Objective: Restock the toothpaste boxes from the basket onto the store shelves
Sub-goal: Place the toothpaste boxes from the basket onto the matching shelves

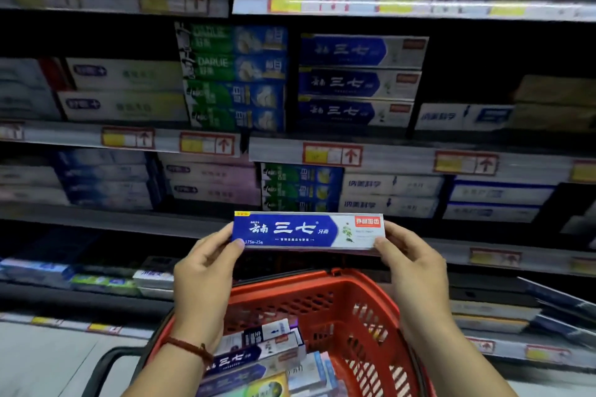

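Observation:
A blue and white toothpaste box [308, 230] is held level in front of the shelves, above the red basket [361, 296]. My left hand [203, 271] pinches its left end and my right hand [411, 264] pinches its right end. Several more toothpaste boxes [258, 354] lie in the basket below. A stack of three matching blue boxes [358, 82] sits on the shelf higher up, in the middle-right bay.
Green Darlie boxes [232, 77] stand left of the matching stack. A dark gap [467, 74] lies to the stack's right. White and blue boxes [390, 193] fill the shelf just behind the held box. Price rails [332, 155] edge each shelf.

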The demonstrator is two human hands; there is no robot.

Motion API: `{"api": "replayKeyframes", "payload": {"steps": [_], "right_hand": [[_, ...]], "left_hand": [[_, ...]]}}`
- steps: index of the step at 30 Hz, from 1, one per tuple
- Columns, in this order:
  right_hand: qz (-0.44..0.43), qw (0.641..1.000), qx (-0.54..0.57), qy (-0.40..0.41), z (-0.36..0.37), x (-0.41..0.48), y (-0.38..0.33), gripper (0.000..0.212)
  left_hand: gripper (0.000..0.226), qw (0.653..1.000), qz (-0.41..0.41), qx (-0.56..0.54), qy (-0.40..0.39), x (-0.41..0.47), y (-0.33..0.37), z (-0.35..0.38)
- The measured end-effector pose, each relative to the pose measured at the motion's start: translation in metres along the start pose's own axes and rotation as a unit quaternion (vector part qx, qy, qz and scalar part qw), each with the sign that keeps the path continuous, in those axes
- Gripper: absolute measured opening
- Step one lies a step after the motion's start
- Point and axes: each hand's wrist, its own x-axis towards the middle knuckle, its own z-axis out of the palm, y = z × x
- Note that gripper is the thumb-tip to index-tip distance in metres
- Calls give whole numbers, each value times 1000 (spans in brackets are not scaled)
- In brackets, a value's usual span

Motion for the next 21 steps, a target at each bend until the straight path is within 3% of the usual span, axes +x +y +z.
{"api": "replayKeyframes", "payload": {"steps": [13, 21], "right_hand": [[-73, 997, 1, -16, -22, 0, -65, 36], [-132, 991, 2, -14, -18, 43, -115, 26]], "left_hand": [[37, 997, 54, 16, -53, -18, 50, 26], [33, 991, 118, 27, -53, 25, 105, 61]]}}
